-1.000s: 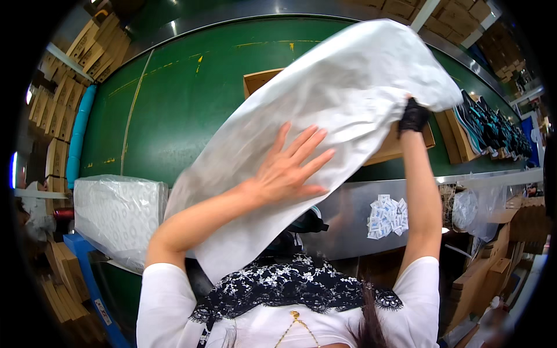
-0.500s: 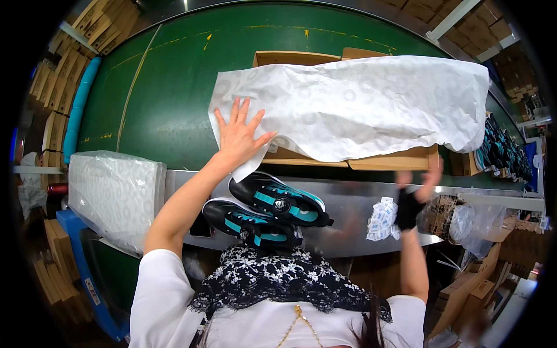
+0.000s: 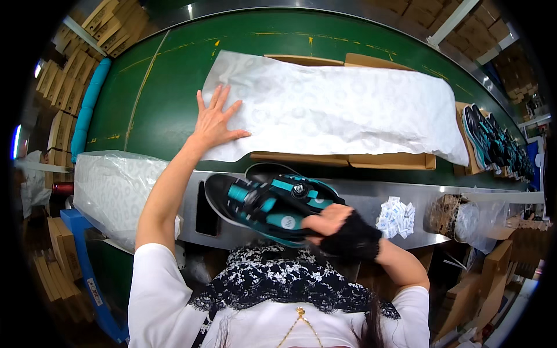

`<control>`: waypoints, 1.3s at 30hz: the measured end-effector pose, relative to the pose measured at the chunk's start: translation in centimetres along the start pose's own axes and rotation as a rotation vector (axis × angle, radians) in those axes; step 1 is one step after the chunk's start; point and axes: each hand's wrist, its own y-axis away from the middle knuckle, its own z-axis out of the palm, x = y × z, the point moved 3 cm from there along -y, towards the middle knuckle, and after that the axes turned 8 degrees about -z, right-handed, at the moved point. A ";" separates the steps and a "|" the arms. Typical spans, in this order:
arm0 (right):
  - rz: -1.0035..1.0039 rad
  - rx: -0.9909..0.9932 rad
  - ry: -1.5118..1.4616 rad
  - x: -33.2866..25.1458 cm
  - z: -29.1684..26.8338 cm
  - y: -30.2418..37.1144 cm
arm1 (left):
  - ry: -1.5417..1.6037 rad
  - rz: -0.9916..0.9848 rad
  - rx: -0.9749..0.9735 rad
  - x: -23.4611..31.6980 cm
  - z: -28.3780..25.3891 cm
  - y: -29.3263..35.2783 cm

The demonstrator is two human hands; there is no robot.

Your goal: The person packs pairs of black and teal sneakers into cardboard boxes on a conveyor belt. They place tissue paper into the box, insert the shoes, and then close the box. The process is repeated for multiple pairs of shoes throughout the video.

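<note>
My left hand (image 3: 216,122) lies flat with fingers spread on the left end of a sheet of white patterned tissue paper (image 3: 342,110). The sheet covers most of an open cardboard shoebox (image 3: 391,162), whose flaps show along its edges. Nearer to me, my right hand (image 3: 339,229), in a black fingerless glove, grips the heel end of a black and teal shoe (image 3: 278,220). That shoe is tilted, its toe toward the left. Just behind it rests a matching shoe (image 3: 300,190) with a round dial, partly hidden by the first.
A dark phone (image 3: 207,211) lies on the metal ledge. Right of my hand sits a pile of small white packets (image 3: 396,217). A plastic-wrapped paper stack (image 3: 119,188) is at left. Several shoes (image 3: 487,136) line the right side of the green belt (image 3: 174,87).
My right hand has come left and toward me from beside the box onto the nearer shoe, which is now tilted. The paper's left end has shifted slightly left with my left hand.
</note>
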 end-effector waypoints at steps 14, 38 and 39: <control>0.840 0.756 -0.800 13.3 -4.9 -1.5 | 1.018 -0.733 -0.148 -12.3 6.6 1.1; 0.620 0.329 0.589 13.3 0.1 2.1 | 0.227 0.181 0.020 11.0 8.0 -4.1; 0.470 0.448 0.598 12.4 0.0 2.6 | 0.229 0.183 0.017 11.8 7.1 -5.1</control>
